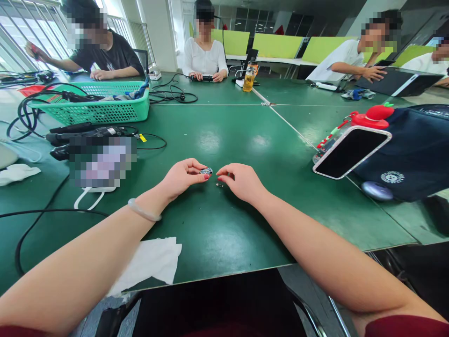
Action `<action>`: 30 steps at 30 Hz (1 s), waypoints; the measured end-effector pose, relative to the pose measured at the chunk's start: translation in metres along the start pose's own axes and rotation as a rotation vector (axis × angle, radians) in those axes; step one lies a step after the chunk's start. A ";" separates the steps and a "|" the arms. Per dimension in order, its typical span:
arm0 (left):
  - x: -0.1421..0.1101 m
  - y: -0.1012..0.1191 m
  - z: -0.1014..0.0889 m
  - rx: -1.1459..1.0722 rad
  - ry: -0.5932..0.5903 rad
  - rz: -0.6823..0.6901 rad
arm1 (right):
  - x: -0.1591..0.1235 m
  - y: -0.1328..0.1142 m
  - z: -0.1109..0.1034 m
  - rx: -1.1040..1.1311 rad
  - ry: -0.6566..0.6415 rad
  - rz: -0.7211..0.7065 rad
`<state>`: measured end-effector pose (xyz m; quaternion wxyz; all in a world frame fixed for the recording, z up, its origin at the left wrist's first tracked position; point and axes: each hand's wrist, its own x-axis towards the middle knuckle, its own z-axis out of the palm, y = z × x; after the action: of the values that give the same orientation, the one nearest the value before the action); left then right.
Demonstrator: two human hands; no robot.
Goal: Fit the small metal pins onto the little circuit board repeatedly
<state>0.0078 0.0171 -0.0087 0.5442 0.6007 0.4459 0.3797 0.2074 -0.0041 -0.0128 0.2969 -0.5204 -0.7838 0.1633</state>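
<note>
My left hand (182,177) pinches a small silvery-blue part (206,171) between thumb and fingers, just above the green table (224,140). My right hand (240,181) rests on the table close to it, fingers curled, fingertips a short gap from the part. A tiny metal piece (219,185) lies on the table just below my right fingertips; the right hand holds nothing that I can see. A clear bangle (143,210) sits on my left wrist.
A green basket (101,110) of cables stands at the back left, black tools and cables beside it. White tissue (150,262) lies near the front edge. A phone (351,150), red-capped bottle and dark bag sit right. Several people sit around the far side.
</note>
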 end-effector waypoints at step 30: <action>-0.002 0.003 0.003 0.158 -0.047 -0.032 | 0.000 -0.001 0.001 -0.178 -0.233 0.004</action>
<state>0.0109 0.0144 -0.0065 0.5111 0.6434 0.4712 0.3205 0.2061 -0.0047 -0.0130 0.1561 -0.5237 -0.8234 0.1531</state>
